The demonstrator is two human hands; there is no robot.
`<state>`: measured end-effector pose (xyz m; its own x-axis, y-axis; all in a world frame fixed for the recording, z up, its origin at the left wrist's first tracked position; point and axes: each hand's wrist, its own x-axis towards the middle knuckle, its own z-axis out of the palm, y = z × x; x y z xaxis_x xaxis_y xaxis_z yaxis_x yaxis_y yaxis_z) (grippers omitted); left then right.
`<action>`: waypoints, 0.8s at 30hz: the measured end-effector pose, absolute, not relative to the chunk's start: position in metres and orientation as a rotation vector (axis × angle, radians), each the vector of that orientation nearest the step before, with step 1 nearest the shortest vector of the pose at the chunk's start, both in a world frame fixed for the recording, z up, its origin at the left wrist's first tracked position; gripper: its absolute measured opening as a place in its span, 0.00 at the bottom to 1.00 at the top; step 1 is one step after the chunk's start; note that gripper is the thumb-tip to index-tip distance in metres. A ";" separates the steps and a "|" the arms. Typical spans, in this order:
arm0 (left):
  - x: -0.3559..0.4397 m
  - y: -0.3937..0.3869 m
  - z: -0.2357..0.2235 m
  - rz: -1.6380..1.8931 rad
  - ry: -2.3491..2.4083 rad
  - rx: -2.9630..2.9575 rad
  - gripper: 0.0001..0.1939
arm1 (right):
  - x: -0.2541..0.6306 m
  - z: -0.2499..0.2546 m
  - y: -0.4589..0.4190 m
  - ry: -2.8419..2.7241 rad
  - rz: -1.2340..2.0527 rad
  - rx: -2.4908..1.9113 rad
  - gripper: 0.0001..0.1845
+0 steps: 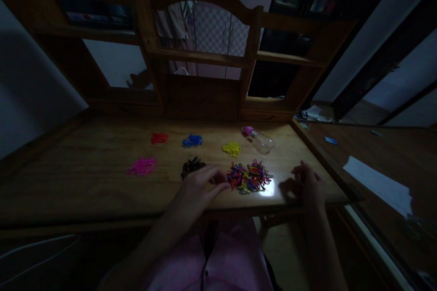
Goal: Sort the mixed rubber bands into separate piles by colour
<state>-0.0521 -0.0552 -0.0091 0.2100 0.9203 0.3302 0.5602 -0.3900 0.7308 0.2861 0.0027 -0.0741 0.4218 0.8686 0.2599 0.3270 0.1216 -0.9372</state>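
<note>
My left hand (201,184) reaches to the left edge of a mixed pile of small coloured elastic bands (251,176). Its thumb and forefinger come together in a pinch there; whatever is between the tips is too small and dark to make out. Partly behind that hand lies a heap of black bands (191,166). My right hand (309,184) hovers over the table to the right of the mixed pile, fingers loosely bent and apart, with nothing visible in them. Separate heaps hold pink bands (142,166), red bands (159,137), blue bands (192,141) and yellow bands (231,149).
A clear bottle (262,143) with a pink cap lies on its side behind the mixed pile. The wooden table (85,168) has a shelved back (201,95). To the right, white paper (378,184) lies on a lower brown surface. The room is dim.
</note>
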 end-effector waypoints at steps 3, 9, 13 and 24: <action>-0.029 -0.045 -0.028 0.967 1.325 2.119 0.08 | 0.283 -0.072 0.001 -1.053 0.634 -1.426 0.26; -0.026 -0.019 -0.049 0.741 1.275 2.302 0.06 | 0.279 -0.069 -0.002 -1.081 0.653 -1.427 0.25; -0.023 -0.016 -0.051 0.746 1.260 2.335 0.02 | 0.277 -0.068 -0.002 -1.125 0.630 -1.479 0.26; -0.034 -0.018 -0.048 0.895 1.168 2.311 0.10 | 0.276 -0.067 -0.003 -1.154 0.604 -1.451 0.24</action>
